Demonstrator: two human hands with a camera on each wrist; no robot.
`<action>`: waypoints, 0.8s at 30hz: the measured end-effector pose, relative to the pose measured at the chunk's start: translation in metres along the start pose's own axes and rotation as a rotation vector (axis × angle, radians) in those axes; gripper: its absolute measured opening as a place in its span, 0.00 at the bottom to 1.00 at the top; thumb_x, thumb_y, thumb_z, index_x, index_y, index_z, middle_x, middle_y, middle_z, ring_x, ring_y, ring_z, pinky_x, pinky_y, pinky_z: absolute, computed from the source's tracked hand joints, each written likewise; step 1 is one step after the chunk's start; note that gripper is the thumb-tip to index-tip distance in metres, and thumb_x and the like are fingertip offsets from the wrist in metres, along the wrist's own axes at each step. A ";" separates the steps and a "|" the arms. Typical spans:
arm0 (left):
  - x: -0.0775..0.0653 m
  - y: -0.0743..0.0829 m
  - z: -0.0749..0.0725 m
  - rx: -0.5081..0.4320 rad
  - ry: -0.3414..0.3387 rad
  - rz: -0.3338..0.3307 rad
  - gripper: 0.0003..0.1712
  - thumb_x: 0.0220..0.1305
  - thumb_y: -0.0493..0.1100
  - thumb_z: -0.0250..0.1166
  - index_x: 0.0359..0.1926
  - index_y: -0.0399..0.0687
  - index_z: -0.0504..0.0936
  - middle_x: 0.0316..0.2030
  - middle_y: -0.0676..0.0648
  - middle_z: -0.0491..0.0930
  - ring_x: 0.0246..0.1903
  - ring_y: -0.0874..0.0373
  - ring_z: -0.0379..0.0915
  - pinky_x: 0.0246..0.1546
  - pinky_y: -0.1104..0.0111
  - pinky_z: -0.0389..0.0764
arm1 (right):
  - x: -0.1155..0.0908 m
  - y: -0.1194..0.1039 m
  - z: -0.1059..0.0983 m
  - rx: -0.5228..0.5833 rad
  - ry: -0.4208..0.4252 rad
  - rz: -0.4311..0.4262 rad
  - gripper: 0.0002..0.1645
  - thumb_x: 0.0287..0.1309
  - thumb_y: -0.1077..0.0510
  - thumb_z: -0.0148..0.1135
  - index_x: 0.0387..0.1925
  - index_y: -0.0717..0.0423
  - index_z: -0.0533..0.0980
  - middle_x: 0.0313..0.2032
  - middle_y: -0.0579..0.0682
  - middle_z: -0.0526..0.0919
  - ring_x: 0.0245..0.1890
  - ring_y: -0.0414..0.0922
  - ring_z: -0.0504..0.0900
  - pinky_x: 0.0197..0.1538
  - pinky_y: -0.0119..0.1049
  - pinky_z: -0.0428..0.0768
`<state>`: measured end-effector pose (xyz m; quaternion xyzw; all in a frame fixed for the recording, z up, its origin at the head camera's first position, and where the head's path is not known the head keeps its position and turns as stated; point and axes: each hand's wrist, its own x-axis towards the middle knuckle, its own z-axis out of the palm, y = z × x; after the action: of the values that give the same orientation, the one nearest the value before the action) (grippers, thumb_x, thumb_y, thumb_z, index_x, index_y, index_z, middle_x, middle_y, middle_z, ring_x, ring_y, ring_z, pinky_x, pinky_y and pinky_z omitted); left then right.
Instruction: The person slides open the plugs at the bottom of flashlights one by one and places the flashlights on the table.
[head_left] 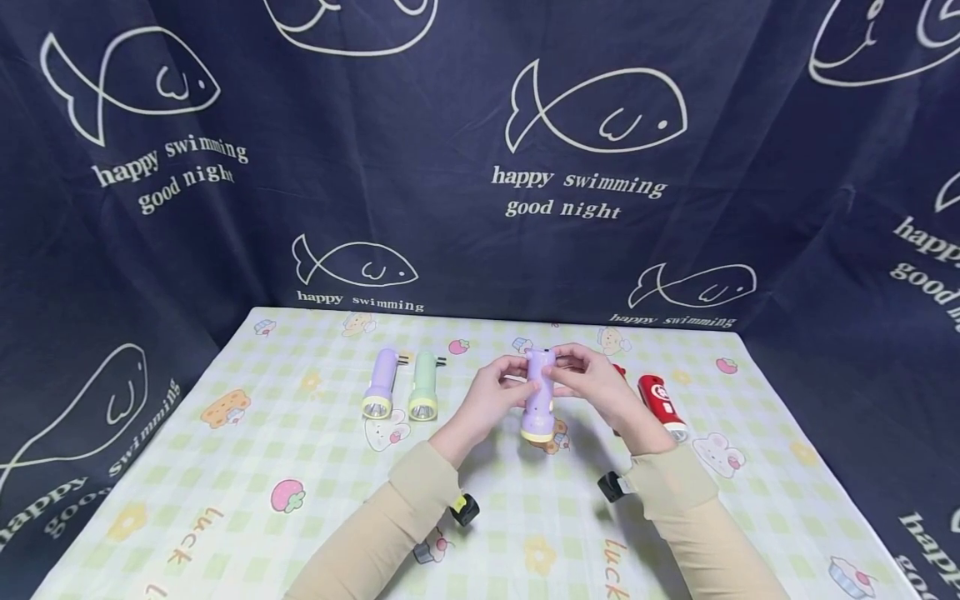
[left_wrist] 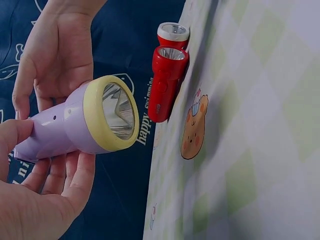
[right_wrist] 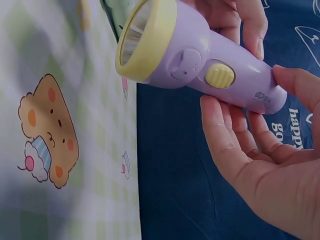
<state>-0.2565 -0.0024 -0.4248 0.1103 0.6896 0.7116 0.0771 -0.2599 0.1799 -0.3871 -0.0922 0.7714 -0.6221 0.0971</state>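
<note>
A purple flashlight [head_left: 539, 400] with a yellow rim is held above the table between both hands, its lens end toward the person. The left hand [head_left: 491, 396] grips its left side, thumb on top and fingers beneath. From the other side the right hand [head_left: 592, 383] holds the tail end between thumb and fingers. In the right wrist view a ribbed yellow switch [right_wrist: 220, 75] shows on the flashlight's side. The left wrist view looks into its silvery reflector [left_wrist: 119, 111].
To the left lie a second purple flashlight [head_left: 382, 383] and a green flashlight [head_left: 424, 385], both with prongs out. A red flashlight [head_left: 662, 406] lies at the right; another red one [left_wrist: 164, 85] is partly behind the right hand. A checked cloth [head_left: 315, 450] covers the table.
</note>
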 end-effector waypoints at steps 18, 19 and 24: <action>-0.006 0.008 -0.014 0.100 -0.010 0.038 0.22 0.57 0.39 0.68 0.53 0.41 0.76 0.48 0.43 0.79 0.44 0.53 0.76 0.44 0.69 0.78 | -0.002 -0.002 0.011 0.008 0.047 -0.090 0.26 0.56 0.63 0.64 0.54 0.70 0.68 0.43 0.56 0.78 0.38 0.38 0.81 0.46 0.47 0.82; -0.007 0.010 -0.015 0.107 -0.012 0.039 0.22 0.57 0.39 0.67 0.53 0.41 0.76 0.49 0.42 0.79 0.45 0.51 0.76 0.44 0.69 0.77 | -0.002 -0.002 0.011 0.004 0.053 -0.095 0.25 0.55 0.63 0.64 0.53 0.69 0.69 0.42 0.56 0.78 0.38 0.38 0.81 0.46 0.46 0.83; -0.018 0.033 -0.016 0.134 -0.015 0.056 0.20 0.59 0.37 0.66 0.52 0.36 0.76 0.49 0.39 0.79 0.46 0.47 0.75 0.44 0.70 0.76 | -0.003 -0.003 0.014 -0.010 0.048 -0.136 0.25 0.55 0.63 0.65 0.53 0.68 0.70 0.42 0.56 0.78 0.38 0.39 0.81 0.44 0.42 0.84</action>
<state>-0.2424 -0.0240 -0.3933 0.1397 0.7316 0.6650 0.0546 -0.2535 0.1671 -0.3867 -0.1300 0.7685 -0.6255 0.0353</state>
